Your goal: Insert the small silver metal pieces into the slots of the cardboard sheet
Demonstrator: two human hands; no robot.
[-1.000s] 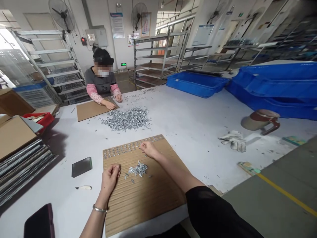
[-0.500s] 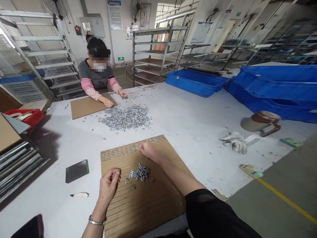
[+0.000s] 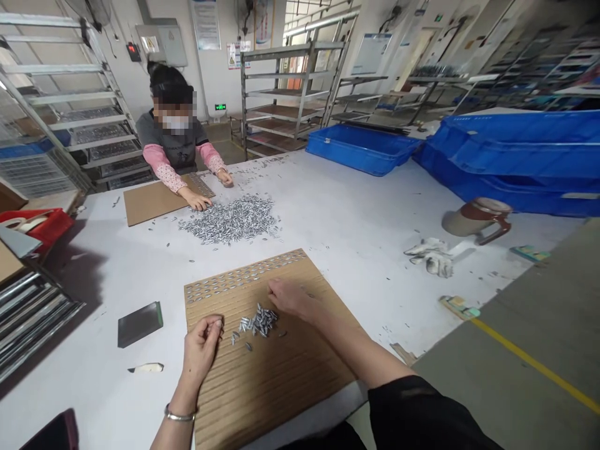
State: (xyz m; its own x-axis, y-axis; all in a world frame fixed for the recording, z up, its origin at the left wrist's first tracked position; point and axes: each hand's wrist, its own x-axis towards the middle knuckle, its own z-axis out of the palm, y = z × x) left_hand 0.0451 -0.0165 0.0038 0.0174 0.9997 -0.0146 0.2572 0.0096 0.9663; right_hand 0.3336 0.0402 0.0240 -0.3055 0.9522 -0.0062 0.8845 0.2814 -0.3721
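Left hand (image 3: pixel 201 350) at cardboard's (image 3: pixel 267 394) left edge, right hand (image 3: pixel 290 299) beside small pile (image 3: pixel 263 322); fingers curled on both, can't tell if gripping.

Yeah, this is pretty clearly a factory workshop: there's 1 big white worktable (image 3: pixel 337 219) with a heap of little silvery pieces (image 3: pixel 234 220) piled on it, and a co-worker in pink sleeves (image 3: pixel 175 150) busy at the far side. Behind that you've got a multi-tier metal rack (image 3: pixel 295 115), plus blue plastic crates (image 3: pixel 525 142) stacked up on the right. Then there's the wall with its electrical cabinet (image 3: pixel 169 47) and green exit sign (image 3: pixel 220 107), and a yellow line (image 3: pixel 534 364) running across the grey floor (image 3: pixel 553 312).
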